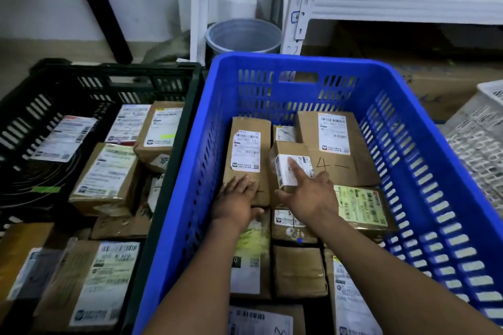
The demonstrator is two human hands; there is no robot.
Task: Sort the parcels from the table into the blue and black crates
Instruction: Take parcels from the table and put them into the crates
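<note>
Both my arms reach down into the blue crate (424, 128), which holds several brown labelled parcels. My left hand (236, 198) lies flat, fingers straight, on the near end of a tall brown parcel (249, 144) with a white label. My right hand (307, 193) holds a small brown box (288, 163) that has a white label: the thumb is under its near edge and the index finger stretches across the label. A large parcel marked "4-1" (334, 149) lies just behind it. The black crate (54, 84) on the left also holds several parcels.
A grey bucket (243, 35) stands behind the crates beside a white shelf frame (296, 8). White mesh baskets (479, 139) sit at the right edge. A yellow-labelled parcel (362, 207) lies right of my right wrist.
</note>
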